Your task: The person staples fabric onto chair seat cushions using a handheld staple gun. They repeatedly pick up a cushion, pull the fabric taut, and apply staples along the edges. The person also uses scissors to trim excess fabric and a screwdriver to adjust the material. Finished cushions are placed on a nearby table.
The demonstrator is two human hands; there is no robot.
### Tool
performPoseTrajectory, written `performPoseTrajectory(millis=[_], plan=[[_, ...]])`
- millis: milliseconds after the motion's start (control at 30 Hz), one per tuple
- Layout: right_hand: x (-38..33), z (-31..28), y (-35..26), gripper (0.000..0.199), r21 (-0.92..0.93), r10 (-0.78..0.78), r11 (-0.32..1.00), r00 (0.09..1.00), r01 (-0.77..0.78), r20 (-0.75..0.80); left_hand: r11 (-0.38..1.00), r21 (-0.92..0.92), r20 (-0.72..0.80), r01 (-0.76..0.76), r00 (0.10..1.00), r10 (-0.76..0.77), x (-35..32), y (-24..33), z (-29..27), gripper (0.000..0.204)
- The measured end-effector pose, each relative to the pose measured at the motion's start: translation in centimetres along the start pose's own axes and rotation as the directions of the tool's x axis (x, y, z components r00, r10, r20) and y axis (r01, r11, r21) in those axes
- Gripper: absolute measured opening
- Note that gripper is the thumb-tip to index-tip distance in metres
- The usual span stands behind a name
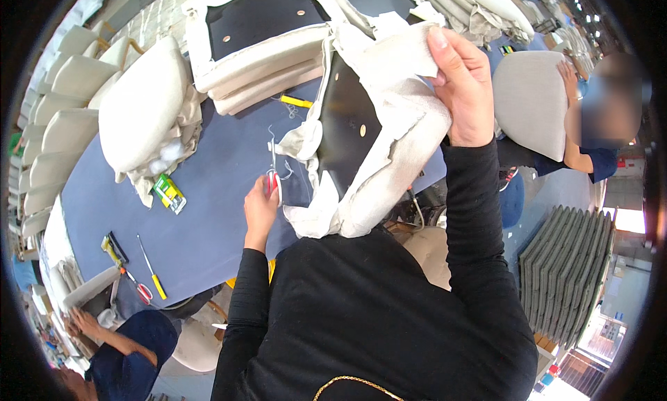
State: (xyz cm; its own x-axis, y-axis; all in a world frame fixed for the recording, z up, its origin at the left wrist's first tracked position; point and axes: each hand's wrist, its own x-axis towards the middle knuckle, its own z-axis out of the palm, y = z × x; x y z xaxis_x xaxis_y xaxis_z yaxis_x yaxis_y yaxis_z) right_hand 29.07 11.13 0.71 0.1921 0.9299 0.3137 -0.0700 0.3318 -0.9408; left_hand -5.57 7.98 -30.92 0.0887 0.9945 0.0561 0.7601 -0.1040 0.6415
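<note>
Red-handled scissors [273,183] are in my left hand [260,211], fingers wrapped round the handles and blades pointing away over the blue table. My right hand [464,88], raised higher, pinches the edge of a loose flap of cream fabric [399,52] between thumb and fingers. That flap belongs to the cover of a chair cushion [397,166] tilted in front of me, its black underside board [347,127] showing. Loose threads [292,172] trail beside the scissors, close to the cushion's left edge.
Around the blue table [215,213] lie a yellow cutter [297,101], a green-and-yellow packet [169,194], a yellow-handled screwdriver [158,286] and another pair of scissors [144,292]. Stacked cushions [267,74] stand beyond. Co-workers work at left [139,352] and right [594,161].
</note>
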Motion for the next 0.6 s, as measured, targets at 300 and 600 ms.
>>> performPoseTrajectory(millis=[300, 600], plan=[[-2.9, 2.0, 0.1, 0.028, 0.269, -0.185, 0.949, 0.981, 0.162, 0.061, 0.622, -0.58, -0.238, -0.526, 0.839, 0.489, 6.8, 23.7, -9.9, 0.054], [-16.0, -6.4, 6.1, 0.02, 0.351, 0.249, 0.901, 0.966, -0.257, 0.067, 0.56, -0.483, -0.144, -0.673, 0.692, 0.708, 7.8, 26.2, -9.9, 0.071]])
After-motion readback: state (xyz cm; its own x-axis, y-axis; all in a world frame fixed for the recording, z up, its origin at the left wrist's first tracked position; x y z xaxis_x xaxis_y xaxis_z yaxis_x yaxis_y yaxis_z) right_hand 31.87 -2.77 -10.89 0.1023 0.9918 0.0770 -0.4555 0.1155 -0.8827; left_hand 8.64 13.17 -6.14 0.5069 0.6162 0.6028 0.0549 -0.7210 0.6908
